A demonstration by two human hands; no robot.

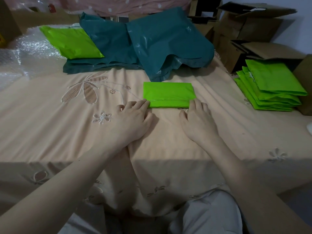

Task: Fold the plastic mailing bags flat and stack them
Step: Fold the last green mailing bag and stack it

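A bright green mailing bag [168, 94], folded into a flat rectangle, lies on the peach bedspread [67, 125] in the middle. My left hand [135, 119] lies flat beside it, fingertips touching its near left corner. My right hand [199, 120] lies flat too, fingertips pressing the bag's near right corner. A stack of several folded green bags [270, 86] sits at the right edge. At the far left lies another green bag [70, 42], unfolded, on a heap of dark teal bags [148, 44].
Bubble wrap [25, 51] covers the far left of the bed. Cardboard boxes [249, 31] stand at the back right, and one box [305, 85] sits just behind the green stack. My knees [211, 215] are at the near edge.
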